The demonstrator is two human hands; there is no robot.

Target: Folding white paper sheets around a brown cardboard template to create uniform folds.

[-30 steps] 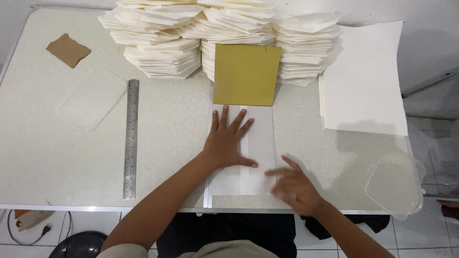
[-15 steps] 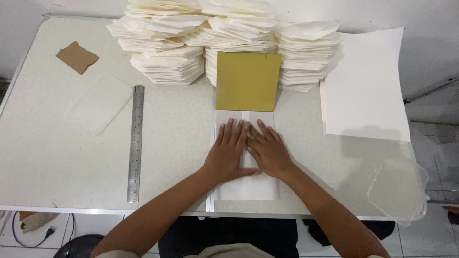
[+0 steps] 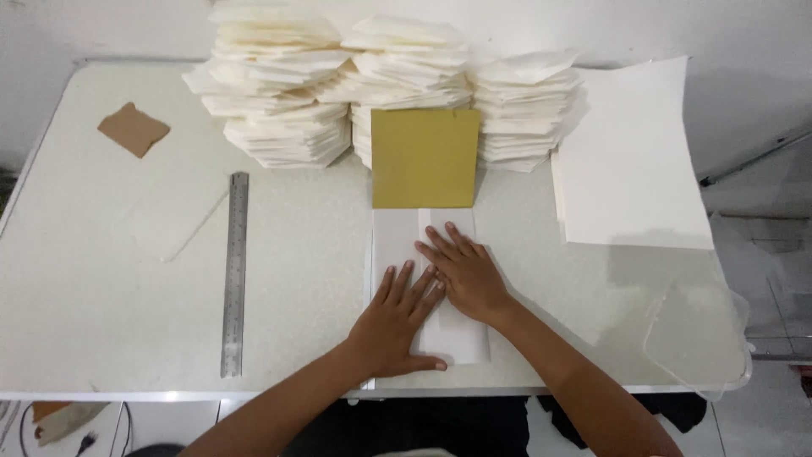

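Left hand (image 3: 396,326) lies flat, fingers spread, on the white folded sheet (image 3: 427,288) at the tabletop's (image 3: 101,296) near edge; right hand (image 3: 463,272) flat too, overlapping just beyond it. Neither grips anything, both press down, prob. to keep the fold flat. Sheet's far end touches a yellow square card (image 3: 425,158), apparently a size guide. Steel ruler (image 3: 235,272) to the left, stacks of folded white paper (image 3: 397,85) behind, big white sheets (image 3: 630,161) on the right. Speckled pale tabletop, white wall.

1. White paper sheet (image 3: 397,241): folded lengthwise into a narrow strip, lying flat at the worktop's near edge, pressed under both hands.
2. Mustard-yellow square card (image 3: 425,158): flat, touching the strip's far end.
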